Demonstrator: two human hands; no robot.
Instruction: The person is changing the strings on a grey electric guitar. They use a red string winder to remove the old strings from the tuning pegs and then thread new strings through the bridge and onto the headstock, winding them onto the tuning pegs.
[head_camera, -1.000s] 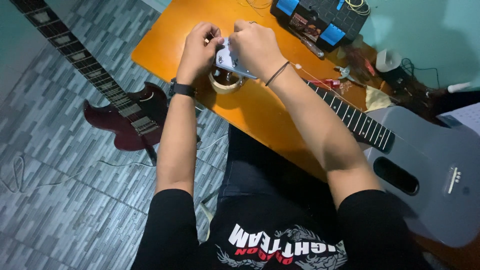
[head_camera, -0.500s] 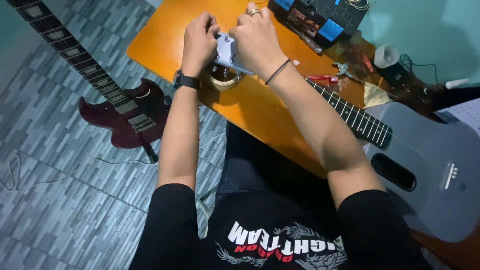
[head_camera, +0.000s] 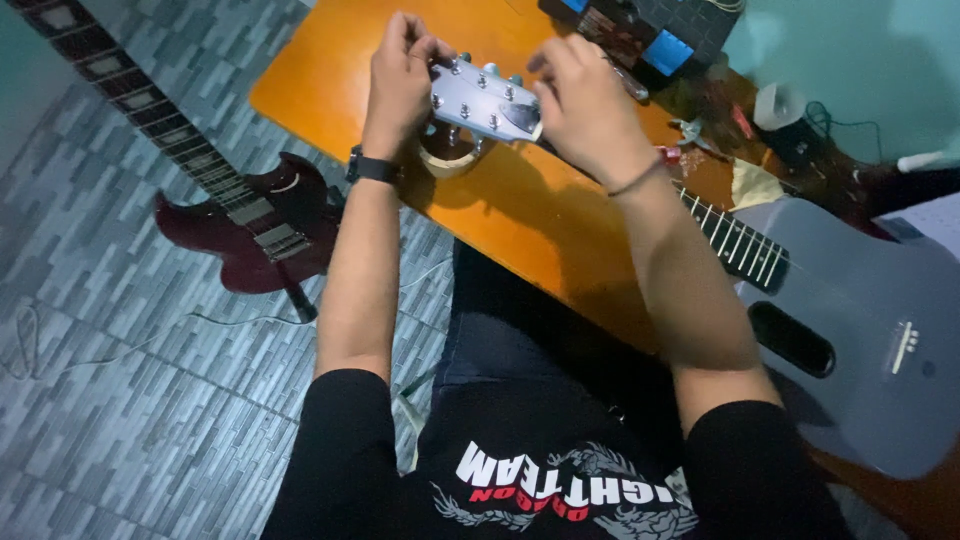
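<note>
I see left hand (head_camera: 400, 75) pinching end of grey guitar headstock with silver pegs (head_camera: 485, 100); right hand (head_camera: 585, 110) curled around its other end; tape roll (head_camera: 447, 160) underneath on orange wooden table (head_camera: 330, 70).

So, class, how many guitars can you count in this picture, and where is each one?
2. A grey guitar lies across the orange table, its headstock between both hands; a dark red guitar lies on the tiled floor at left.

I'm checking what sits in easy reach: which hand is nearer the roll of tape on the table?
Left. The left hand is directly above the roll of tape; the right hand is farther off, at the headstock.
</note>
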